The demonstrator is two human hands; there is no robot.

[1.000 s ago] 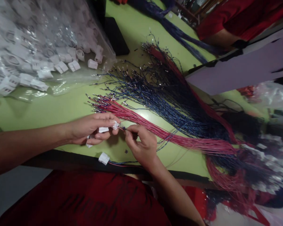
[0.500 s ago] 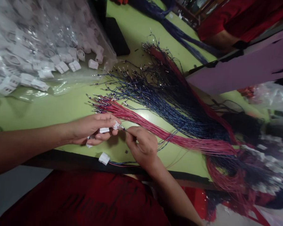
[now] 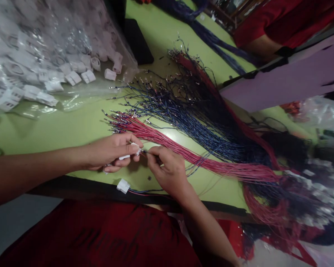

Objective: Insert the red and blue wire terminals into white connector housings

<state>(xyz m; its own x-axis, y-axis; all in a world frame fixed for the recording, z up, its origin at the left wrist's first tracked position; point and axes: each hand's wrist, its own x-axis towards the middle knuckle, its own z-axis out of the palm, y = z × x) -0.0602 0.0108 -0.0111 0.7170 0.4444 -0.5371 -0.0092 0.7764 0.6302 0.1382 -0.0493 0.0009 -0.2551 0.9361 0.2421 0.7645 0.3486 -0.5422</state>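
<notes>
My left hand (image 3: pixel 115 151) pinches a small white connector housing (image 3: pixel 136 148) between thumb and fingers, with more white housings (image 3: pixel 124 157) tucked in the palm. Pressed together at the housing's right side, the thumb and finger of my right hand (image 3: pixel 167 167) grip a thin wire (image 3: pixel 145 151). Its tip is at the housing; how deep it sits I cannot tell. Just beyond both hands lies a bundle of red wires (image 3: pixel 167 142) with metal terminals at the left end. Below the hands, a white connector (image 3: pixel 123 186) with blue and red wires rests by the table's near edge.
A clear plastic bag (image 3: pixel 58 48) full of white housings covers the far left. Blue wires (image 3: pixel 183 115) lie behind the red bundle. Wired white connectors (image 3: pixel 317 196) pile up at the right. A person in a red sleeve (image 3: pixel 284 22) is across the green table (image 3: pixel 80 122).
The wire's tip has come up against the housing, and my right hand has shifted slightly left. My left hand has turned the housing a little.
</notes>
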